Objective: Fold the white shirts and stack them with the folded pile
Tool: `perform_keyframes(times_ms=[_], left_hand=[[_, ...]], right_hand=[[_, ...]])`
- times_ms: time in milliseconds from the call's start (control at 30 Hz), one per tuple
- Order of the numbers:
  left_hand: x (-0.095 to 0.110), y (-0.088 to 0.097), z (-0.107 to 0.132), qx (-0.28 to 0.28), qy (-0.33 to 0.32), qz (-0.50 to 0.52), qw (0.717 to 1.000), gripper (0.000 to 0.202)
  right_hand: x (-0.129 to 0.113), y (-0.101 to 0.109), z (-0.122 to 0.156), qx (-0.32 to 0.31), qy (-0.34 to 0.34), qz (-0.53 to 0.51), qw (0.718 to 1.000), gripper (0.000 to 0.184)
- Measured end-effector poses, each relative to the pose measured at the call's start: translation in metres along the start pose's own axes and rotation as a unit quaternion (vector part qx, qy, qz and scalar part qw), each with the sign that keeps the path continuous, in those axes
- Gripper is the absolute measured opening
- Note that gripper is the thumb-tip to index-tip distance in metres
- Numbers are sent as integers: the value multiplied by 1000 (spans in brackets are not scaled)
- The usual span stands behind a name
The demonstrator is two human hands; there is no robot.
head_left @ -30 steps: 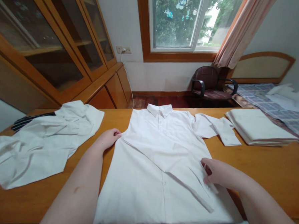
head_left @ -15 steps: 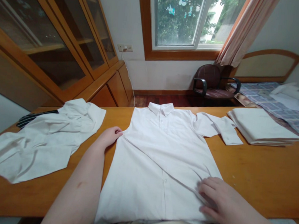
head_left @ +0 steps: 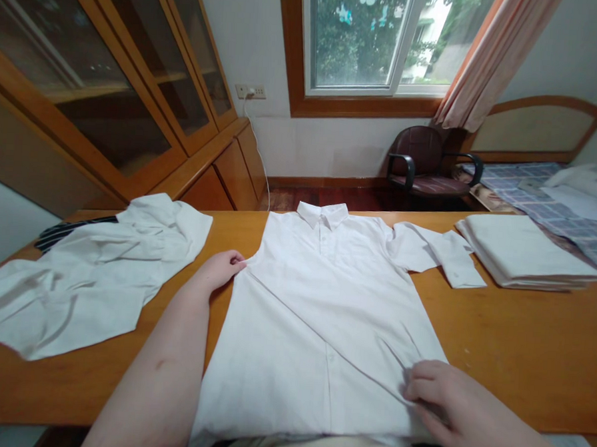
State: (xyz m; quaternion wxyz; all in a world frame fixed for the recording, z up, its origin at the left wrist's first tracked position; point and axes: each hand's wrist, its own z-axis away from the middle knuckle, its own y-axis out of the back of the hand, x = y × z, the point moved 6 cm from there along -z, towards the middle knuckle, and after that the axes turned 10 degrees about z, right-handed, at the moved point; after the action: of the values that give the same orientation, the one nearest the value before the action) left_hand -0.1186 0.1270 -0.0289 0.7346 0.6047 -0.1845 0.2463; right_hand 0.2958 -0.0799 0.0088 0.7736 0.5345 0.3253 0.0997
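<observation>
A white button-up shirt (head_left: 284, 303) lies front up on the wooden table, its collar at the far edge. My left hand (head_left: 226, 268) is closed in a pinch on the shirt's left side, near the armpit. From there a long diagonal edge of cloth, apparently the left sleeve laid across the front, runs down to my right hand (head_left: 434, 397). The fingers of that hand are closed on the white cloth near the shirt's lower right, beside some short creases. Exactly which part they grip is partly hidden. The right sleeve (head_left: 434, 254) lies bent outward on the table.
A crumpled white garment (head_left: 90, 272) lies on the table's left, over a dark striped cloth (head_left: 62, 231). Folded white cloth (head_left: 517, 251) is stacked at the right. Beyond the table (head_left: 512, 355) stand a brown armchair (head_left: 426, 163), a bed and a glass-door cabinet (head_left: 179, 110).
My right hand has moved slightly to the right and down, drawing the cloth with it; the diagonal edge looks straighter. The left hand keeps its pinch in place.
</observation>
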Motion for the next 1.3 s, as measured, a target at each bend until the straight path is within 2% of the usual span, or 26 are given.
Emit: perform_keyframes(times_ms=[100, 233, 300, 433, 567, 767, 933, 967, 1033, 1100, 1133, 1200, 1300], left_hand=[[-1, -1, 1, -11, 5, 7, 1000, 25], [-3, -1, 0, -14, 11, 11, 1000, 25], [-4, -1, -1, -11, 11, 11, 1000, 24], [-8, -3, -3, -13, 7, 22, 1000, 23], [-10, -3, -4, -14, 2, 21, 1000, 23], [-10, -4, -6, -20, 1, 24, 1000, 25], [-8, -3, -4, -21, -3, 6, 1000, 25], [-5, 1, -4, -4, -10, -2, 1000, 25], [6, 13, -1, 72, -37, -18, 997, 29], [21, 22, 5, 157, -89, -28, 983, 35], [31, 21, 7, 177, -122, -31, 976, 37], [48, 5, 11, 147, -192, -34, 970, 41], [64, -38, 11, 9, -240, -61, 969, 53]], right_hand=[[5, 6, -3, 27, -9, 1, 1000, 18], [15, 15, -16, 155, -73, 62, 983, 26], [15, 8, -28, 189, -92, 95, 973, 35], [14, -23, -50, 168, -87, 152, 970, 67], [19, -44, -50, 135, -73, 187, 970, 74], [27, -42, -33, 128, -44, 197, 971, 85], [30, -44, -31, 123, -42, 192, 973, 94], [31, -44, -31, 121, -45, 190, 973, 94], [31, -44, -32, 114, -51, 184, 975, 94], [30, -43, -33, 102, -53, 175, 978, 90], [30, -42, -33, 97, -52, 170, 979, 88], [29, -41, -34, 92, -49, 162, 981, 85], [28, -39, -33, 97, -45, 159, 982, 87]])
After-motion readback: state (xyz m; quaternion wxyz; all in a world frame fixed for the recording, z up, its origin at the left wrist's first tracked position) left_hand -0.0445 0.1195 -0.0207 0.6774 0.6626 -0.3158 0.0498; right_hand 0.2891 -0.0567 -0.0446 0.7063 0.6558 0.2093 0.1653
